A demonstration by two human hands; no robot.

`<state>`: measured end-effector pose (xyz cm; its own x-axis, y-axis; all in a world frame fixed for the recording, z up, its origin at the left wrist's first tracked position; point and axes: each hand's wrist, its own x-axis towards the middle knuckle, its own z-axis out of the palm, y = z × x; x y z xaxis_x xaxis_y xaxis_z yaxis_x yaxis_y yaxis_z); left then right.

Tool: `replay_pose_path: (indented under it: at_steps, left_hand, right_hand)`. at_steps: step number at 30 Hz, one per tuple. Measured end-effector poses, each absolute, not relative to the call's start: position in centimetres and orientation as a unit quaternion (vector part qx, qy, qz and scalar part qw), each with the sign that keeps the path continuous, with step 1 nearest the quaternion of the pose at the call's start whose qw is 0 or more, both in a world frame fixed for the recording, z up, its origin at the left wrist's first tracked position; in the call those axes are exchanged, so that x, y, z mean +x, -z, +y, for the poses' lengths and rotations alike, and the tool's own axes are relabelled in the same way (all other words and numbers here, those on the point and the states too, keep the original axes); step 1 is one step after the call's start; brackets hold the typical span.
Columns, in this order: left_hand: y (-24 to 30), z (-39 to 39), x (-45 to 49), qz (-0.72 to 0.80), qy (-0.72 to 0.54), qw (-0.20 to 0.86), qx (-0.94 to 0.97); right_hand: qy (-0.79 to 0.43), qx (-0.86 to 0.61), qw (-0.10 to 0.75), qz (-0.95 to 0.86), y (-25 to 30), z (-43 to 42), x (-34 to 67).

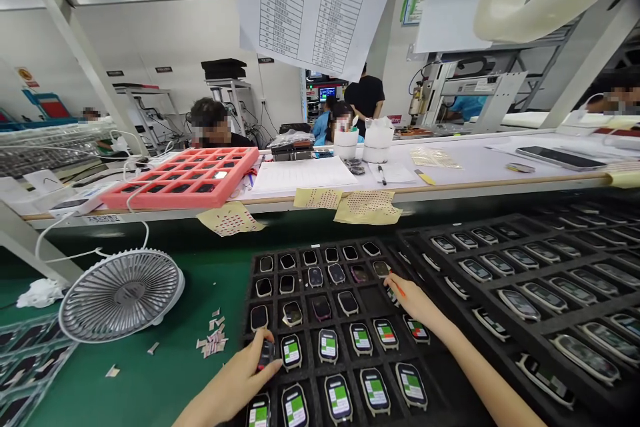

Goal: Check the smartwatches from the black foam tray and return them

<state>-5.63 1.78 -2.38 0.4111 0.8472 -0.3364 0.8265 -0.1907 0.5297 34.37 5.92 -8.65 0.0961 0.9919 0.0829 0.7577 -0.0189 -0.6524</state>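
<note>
A black foam tray (pixel 367 297) of smartwatch bodies lies in front of me. My left hand (pixel 245 370) is at its left side, thumb and fingers closed around a dark smartwatch (pixel 267 352). My right hand (pixel 410 297) reaches to the tray's right side, its fingers closed at the edge of another smartwatch (pixel 393 295), which they partly hide. A thin orange-red strip shows by the right fingers; I cannot make out what it is. Watches in the nearer rows, such as one lit watch (pixel 338 397), show green and white blocks; a few show red. Those farther back have dark screens.
More black trays of watches (pixel 520 303) stand at the right. On the left are a grey fan (pixel 125 293), paper scraps (pixel 213 343) and a clear tray (pixel 30 363). A shelf ahead carries a pink foam tray (pixel 220 193) and papers (pixel 305 173). A printed sheet (pixel 315 7) hangs above.
</note>
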Motion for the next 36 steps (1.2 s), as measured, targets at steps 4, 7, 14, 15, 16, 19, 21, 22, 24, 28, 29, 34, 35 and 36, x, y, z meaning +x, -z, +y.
replay_pose_path:
  at_steps: [4, 7, 14, 15, 16, 19, 21, 22, 24, 28, 29, 34, 35, 36]
  left_hand:
    - [2.5, 2.1, -6.7, 0.504, -0.027, 0.421, 0.754]
    - [2.9, 3.0, -7.8, 0.477, -0.022, 0.486, 0.732]
    - [0.1, 7.0, -5.1, 0.383, -0.155, 0.534, 0.737]
    - [0.0, 7.7, -3.7, 0.364, -0.196, 0.549, 0.726]
    - [0.1, 8.3, -2.3, 0.354, -0.228, 0.567, 0.707]
    - [1.8, 10.0, 1.8, 0.331, -0.303, 0.601, 0.662]
    - [3.3, 10.7, 3.6, 0.312, -0.327, 0.604, 0.656]
    - [4.0, 10.9, 4.2, 0.309, -0.329, 0.601, 0.660]
    - [5.0, 11.0, 4.6, 0.313, -0.322, 0.583, 0.677]
    - [5.7, 10.7, 3.8, 0.341, -0.308, 0.541, 0.704]
    - [5.7, 10.6, 3.6, 0.346, -0.306, 0.536, 0.707]
    - [5.7, 10.4, 3.4, 0.352, -0.313, 0.527, 0.708]
    - [5.7, 10.5, 3.4, 0.351, -0.317, 0.527, 0.706]
    - [5.7, 10.5, 3.4, 0.351, -0.321, 0.528, 0.703]
  right_hand:
    - [-0.255, -0.651, 0.345, -0.626, 8.6, 6.1, 34.8]
    - [-0.351, -0.609, 0.439, -0.560, 7.7, 6.2, 34.4]
    - [-0.506, -0.477, 0.545, -0.468, 4.3, 8.2, 28.6]
    - [-0.522, -0.459, 0.551, -0.462, 4.3, 8.6, 27.5]
    - [-0.533, -0.443, 0.556, -0.458, 4.4, 9.0, 26.4]
    - [-0.562, -0.416, 0.553, -0.452, 5.2, 9.7, 24.2]
    - [-0.570, -0.412, 0.546, -0.456, 5.9, 9.6, 23.7]
    - [-0.570, -0.414, 0.541, -0.460, 6.1, 9.4, 23.7]
    - [-0.567, -0.423, 0.528, -0.470, 6.2, 9.0, 24.0]
    - [-0.564, -0.424, 0.514, -0.487, 5.8, 8.2, 24.6]
    - [-0.566, -0.418, 0.512, -0.493, 5.8, 8.1, 24.6]
    - [-0.575, -0.389, 0.488, -0.529, 6.1, 8.0, 24.2]
    - [-0.576, -0.387, 0.484, -0.534, 6.1, 7.9, 24.2]
    - [-0.575, -0.386, 0.480, -0.539, 6.1, 7.8, 24.1]
